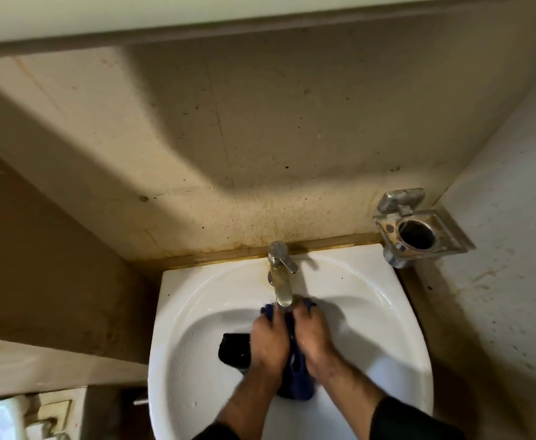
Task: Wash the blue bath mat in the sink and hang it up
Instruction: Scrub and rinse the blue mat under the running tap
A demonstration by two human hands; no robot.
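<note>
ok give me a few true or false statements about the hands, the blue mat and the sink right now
1. Both hands, left hand and right hand, grip the bunched dark blue bath mat. True.
2. The mat hangs on the wall. False: it is inside the white ceramic sink.
3. The hands are below the metal tap spout. True.
4. The square metal holder on the wall holds a cup. False: its ring is empty.

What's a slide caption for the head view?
Both hands, left hand and right hand, scrub the blue bath mat under the faucet in the white sink.
</note>
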